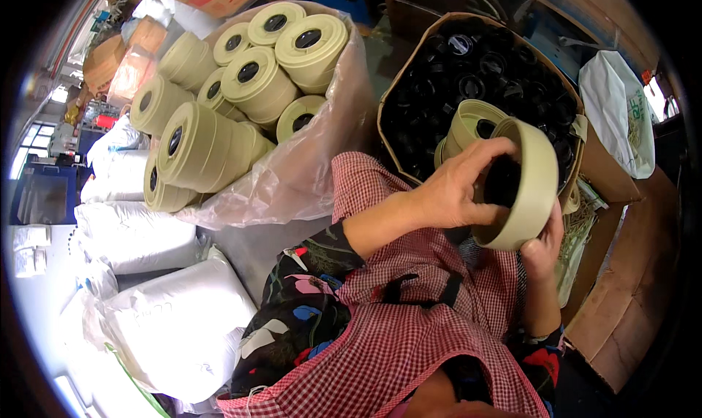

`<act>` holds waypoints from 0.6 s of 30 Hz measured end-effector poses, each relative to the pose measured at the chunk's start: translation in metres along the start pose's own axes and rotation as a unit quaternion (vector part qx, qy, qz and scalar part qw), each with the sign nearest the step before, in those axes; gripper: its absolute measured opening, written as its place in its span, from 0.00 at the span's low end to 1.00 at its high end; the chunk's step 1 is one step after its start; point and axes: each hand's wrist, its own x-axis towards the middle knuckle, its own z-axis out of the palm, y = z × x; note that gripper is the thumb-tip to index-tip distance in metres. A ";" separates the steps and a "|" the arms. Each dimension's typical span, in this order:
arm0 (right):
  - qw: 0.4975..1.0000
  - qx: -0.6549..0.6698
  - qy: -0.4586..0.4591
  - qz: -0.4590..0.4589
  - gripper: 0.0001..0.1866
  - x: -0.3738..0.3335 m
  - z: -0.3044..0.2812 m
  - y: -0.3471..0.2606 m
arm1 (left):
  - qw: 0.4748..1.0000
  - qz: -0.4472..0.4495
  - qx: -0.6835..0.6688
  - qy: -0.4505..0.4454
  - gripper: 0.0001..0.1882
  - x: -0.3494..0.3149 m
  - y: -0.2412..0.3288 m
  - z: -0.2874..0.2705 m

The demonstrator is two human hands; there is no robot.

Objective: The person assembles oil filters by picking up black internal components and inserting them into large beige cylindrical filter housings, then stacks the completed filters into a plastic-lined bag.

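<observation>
Both my hands hold up a wide beige plastic ring, tilted, over the near edge of a carton. My left hand pinches its left side, with fingertips at the upper rim and the thumb at the lower opening. Around the lower right wall closes my right hand, partly hidden behind the ring. Just beyond, another beige round part with a dark centre lies on black round plastic pieces. These pieces heap up inside the open carton.
Stacked beige cylinders with black centres fill a clear plastic bag at the far left. White sacks lie to my left. On the right stand a white bag and an open cardboard box.
</observation>
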 end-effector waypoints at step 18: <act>0.867 0.362 0.031 0.342 0.29 -0.023 -0.009 -0.006 | 0.963 -0.213 0.013 -0.165 0.36 -0.022 0.011 0.012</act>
